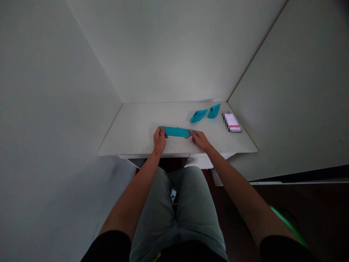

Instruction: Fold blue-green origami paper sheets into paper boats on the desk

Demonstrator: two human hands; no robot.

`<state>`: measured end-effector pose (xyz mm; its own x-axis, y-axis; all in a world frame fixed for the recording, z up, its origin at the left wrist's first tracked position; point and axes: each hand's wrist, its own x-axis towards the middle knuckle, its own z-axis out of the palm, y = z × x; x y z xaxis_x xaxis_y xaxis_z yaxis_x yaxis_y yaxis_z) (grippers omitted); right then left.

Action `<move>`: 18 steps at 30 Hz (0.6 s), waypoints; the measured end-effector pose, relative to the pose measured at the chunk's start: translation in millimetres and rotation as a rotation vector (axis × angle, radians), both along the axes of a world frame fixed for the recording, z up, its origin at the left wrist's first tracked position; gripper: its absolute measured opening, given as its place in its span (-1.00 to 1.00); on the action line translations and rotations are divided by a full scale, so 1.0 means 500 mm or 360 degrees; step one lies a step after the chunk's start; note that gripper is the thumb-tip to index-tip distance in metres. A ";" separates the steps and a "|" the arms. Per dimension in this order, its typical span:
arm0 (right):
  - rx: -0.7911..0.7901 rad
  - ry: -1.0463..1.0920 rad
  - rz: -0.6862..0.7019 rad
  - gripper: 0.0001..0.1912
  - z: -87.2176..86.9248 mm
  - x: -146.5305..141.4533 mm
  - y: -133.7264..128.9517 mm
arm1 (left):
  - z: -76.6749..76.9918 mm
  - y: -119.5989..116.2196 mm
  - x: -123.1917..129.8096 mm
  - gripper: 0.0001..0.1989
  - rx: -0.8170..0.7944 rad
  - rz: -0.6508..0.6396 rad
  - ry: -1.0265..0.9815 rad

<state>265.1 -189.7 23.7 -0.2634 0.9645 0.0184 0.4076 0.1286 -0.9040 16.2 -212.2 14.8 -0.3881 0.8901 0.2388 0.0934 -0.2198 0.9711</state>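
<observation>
A long strip of folded blue paper point(177, 131) is stretched level between my hands, just above the near part of the white desk. My left hand point(160, 139) pinches its left end, thumb on top. At the other end, my right hand point(199, 139) grips the paper between thumb and fingers. Beyond the strip lie two folded blue paper boats, one point(199, 115) tilted to the right and the other point(214, 111) standing closer to the phone. Fingers under the paper are partly hidden.
The white desk point(131, 127) sits against walls at the back, left and right. A phone point(232, 122) with a lit, blurred screen lies near its right edge. Under the desk top is a drawer point(200, 161). A green-edged object point(289, 226) is on the dark floor at right.
</observation>
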 end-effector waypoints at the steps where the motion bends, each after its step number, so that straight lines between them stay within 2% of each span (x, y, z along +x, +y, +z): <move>1: 0.0011 0.0016 -0.0019 -0.14 -0.001 -0.001 0.001 | 0.001 -0.001 0.000 -0.48 -0.0022 -0.0019 0.0008; 7: 0.0143 0.0400 -0.0191 -0.21 -0.005 -0.002 0.007 | 0.003 0.002 0.001 -0.52 -0.0003 -0.0048 -0.0041; 10: 0.0300 0.0611 -0.0524 -0.20 -0.010 0.006 0.014 | 0.002 0.005 0.001 -0.59 -0.0057 -0.0065 -0.0073; 13: 0.0506 0.0680 -0.0883 -0.21 -0.019 0.018 0.019 | 0.000 0.006 0.001 -0.62 -0.0088 -0.0111 -0.0045; 16: 0.0604 0.0650 -0.1036 -0.25 -0.024 0.025 0.018 | -0.001 0.006 0.001 -0.62 -0.0077 -0.0130 -0.0006; 18: 0.0577 0.0670 -0.1080 -0.30 -0.024 0.025 0.016 | 0.000 0.006 0.001 -0.60 -0.0077 -0.0139 0.0005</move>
